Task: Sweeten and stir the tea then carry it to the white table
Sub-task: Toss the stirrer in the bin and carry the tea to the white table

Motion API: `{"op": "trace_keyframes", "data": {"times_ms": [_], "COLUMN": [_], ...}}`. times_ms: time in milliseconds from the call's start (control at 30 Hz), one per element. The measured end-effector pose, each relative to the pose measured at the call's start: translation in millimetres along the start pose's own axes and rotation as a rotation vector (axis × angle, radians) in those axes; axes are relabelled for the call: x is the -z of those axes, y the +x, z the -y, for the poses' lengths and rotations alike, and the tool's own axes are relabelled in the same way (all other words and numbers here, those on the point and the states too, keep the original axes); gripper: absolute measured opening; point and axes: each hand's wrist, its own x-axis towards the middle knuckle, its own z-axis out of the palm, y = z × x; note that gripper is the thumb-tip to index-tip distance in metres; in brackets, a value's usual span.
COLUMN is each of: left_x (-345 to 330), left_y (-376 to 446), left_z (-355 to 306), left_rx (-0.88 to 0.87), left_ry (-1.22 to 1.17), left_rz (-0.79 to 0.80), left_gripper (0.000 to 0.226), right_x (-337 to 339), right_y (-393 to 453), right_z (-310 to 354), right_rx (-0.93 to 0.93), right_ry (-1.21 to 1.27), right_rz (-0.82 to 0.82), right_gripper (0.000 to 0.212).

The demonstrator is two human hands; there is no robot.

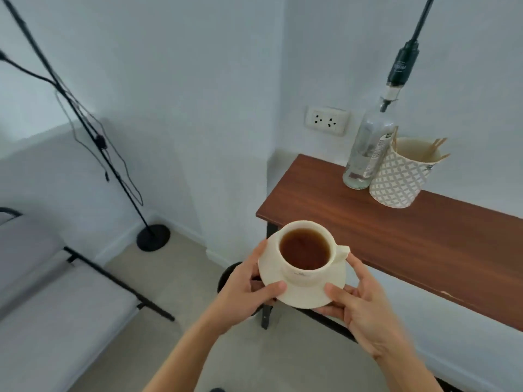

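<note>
The cup [305, 251] of tea is seated in the middle of a saucer [302, 295], and the pair is held in the air just off the near corner of the wooden bench [396, 244], above the floor. The saucer is kept roughly level, presumably so that the tea, which stands close to the cup's brim, is not spilled during the carry; a grip on both sides of the saucer gives more steadiness than the cup's handle would.

The left hand [243, 292] is partly closed on the saucer's left edge, with the thumb laid on the rim and the fingers curled beneath. The right hand [359, 301] is closed likewise on the right edge, thumb on top, fingers under, and one finger is raised beside the cup's handle. Nothing else is held.

No spoon is seen in the cup, so sweetening and stirring are judged done. On the bench, well beyond the cup, a bottle [368, 148] and a patterned pot [402, 176] of sticks are set side by side. No white table is visible.
</note>
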Motion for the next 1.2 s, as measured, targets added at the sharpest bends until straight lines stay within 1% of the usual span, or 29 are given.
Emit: {"op": "trace_keyframes", "data": {"times_ms": [100, 200, 333, 433, 533, 733, 867, 933, 1033, 1200], "left_x": [14.7, 33.5, 61.0, 82.5, 106.9, 157.4, 189.7, 201.4, 220.9, 262.9], "left_y": [-45.9, -94.1, -161.6, -217.6, -280.7, -423.1, -510.8, -549.8, -600.4, -665.2], "left_z": [6.8, 11.8, 26.3, 40.2, 55.5, 82.2, 104.7, 113.8, 129.8, 158.7], "left_rx": [0.041, 0.017, 0.05, 0.055, 0.041, 0.036, 0.072, 0.081, 0.105, 0.132], "left_ry": [-0.087, -0.138, -0.201, -0.241, -0.255, -0.245, -0.293, -0.322, -0.347, -0.378], "left_rz": [-0.116, -0.216, -0.37, -0.487, -0.571, -0.716, -0.818, -0.885, -0.974, -1.111], "left_gripper": [0.094, 0.087, 0.097, 0.097, 0.096, 0.084, 0.099, 0.099, 0.099, 0.102], "right_x": [-25.4, -59.7, -111.6, -154.5, -201.6, -301.9, -368.2, -399.1, -444.8, -524.9], "right_y": [-9.1, -21.9, -44.9, -68.1, -98.4, -183.2, -234.3, -258.1, -283.0, -308.7], "right_z": [-6.4, -15.2, -33.0, -52.9, -79.3, -143.2, -183.6, -201.4, -229.6, -274.9], "right_rx": [-0.042, -0.074, -0.105, -0.136, -0.164, -0.222, -0.258, -0.292, -0.326, -0.368], "right_ry": [-0.046, -0.092, -0.128, -0.159, -0.183, -0.202, -0.232, -0.25, -0.29, -0.352], "right_rz": [0.123, 0.245, 0.387, 0.503, 0.595, 0.749, 0.854, 0.905, 0.985, 1.105], "right_gripper": [0.075, 0.076, 0.074, 0.075, 0.078, 0.082, 0.085, 0.09, 0.082, 0.081]}}
